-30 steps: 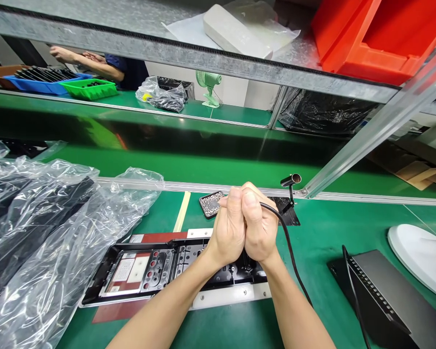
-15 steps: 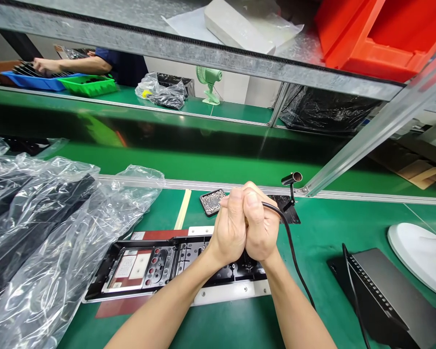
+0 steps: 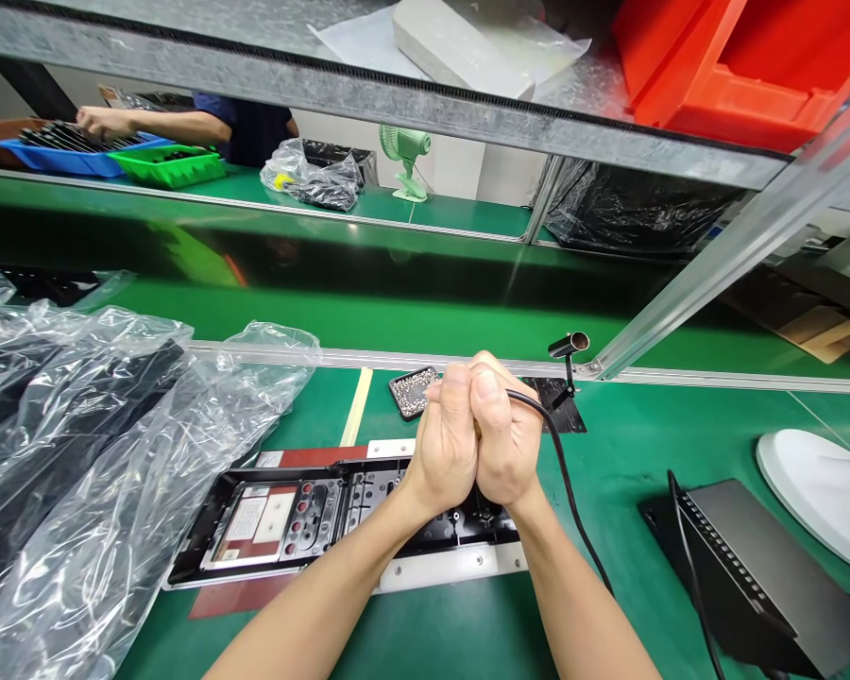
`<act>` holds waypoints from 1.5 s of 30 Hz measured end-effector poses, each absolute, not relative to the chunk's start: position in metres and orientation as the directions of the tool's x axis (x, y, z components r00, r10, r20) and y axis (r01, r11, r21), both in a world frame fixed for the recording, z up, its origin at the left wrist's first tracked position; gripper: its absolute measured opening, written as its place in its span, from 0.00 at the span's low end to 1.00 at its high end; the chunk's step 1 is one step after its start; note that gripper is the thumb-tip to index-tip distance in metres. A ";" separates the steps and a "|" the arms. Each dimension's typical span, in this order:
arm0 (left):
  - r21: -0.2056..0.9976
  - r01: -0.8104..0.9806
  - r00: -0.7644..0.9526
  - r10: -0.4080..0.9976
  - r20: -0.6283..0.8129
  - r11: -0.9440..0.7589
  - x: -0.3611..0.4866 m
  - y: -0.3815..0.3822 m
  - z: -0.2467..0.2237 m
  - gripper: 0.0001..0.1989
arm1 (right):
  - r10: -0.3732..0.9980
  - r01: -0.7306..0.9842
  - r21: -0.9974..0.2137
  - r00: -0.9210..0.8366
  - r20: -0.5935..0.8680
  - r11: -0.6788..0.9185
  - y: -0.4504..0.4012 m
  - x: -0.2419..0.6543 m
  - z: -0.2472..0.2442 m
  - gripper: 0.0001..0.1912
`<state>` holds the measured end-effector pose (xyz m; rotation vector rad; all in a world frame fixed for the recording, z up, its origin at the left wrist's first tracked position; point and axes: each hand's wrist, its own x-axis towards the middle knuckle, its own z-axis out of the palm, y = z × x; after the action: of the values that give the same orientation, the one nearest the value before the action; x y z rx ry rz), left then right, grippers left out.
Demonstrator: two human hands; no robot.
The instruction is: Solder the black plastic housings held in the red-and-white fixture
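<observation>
My left hand [image 3: 448, 444] and my right hand [image 3: 504, 430] are pressed side by side, both with curled fingers, above the right part of a long black plastic housing [image 3: 318, 515]. What they grip is hidden between the palms. From the top of my right hand a black cable [image 3: 563, 453] curves down to the right. The housing lies in a white and red fixture [image 3: 453, 568] on the green table. Just behind my hands is a small black tray [image 3: 412, 389] filled with tiny metal parts.
Plastic-wrapped black parts [image 3: 113, 472] cover the left side. On the right are a black metal box [image 3: 757, 567], a white round base [image 3: 814, 491] and a small black stand [image 3: 569, 364]. A shelf [image 3: 255, 66] with a red bin [image 3: 737, 76] crosses above. Beyond it, a person's hand [image 3: 106, 123] reaches over bins.
My hands stay together in nearly the same spot, a touch further left. Across the bench, the other person's hand has shifted slightly right and up.
</observation>
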<state>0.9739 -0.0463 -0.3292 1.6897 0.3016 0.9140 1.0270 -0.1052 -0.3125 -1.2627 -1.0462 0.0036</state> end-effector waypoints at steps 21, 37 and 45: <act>0.916 -0.258 0.656 0.640 0.399 -0.307 0.973 -0.049 -0.330 0.26 | 0.543 0.500 -0.784 0.569 0.618 0.369 -0.106 1.028 -0.316 0.26; 0.890 -0.313 0.648 0.611 0.455 -0.331 0.974 -0.049 -0.326 0.26 | 0.539 0.485 -0.781 0.567 0.623 0.393 -0.105 1.028 -0.318 0.25; 0.895 -0.272 0.658 0.610 0.441 -0.353 0.974 -0.048 -0.327 0.25 | 0.537 0.492 -0.775 0.560 0.631 0.397 -0.104 1.029 -0.317 0.25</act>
<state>0.9743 -0.0476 -0.3274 1.7014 0.2771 0.9362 1.0291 -0.1037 -0.3171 -1.2265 -1.0472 0.0362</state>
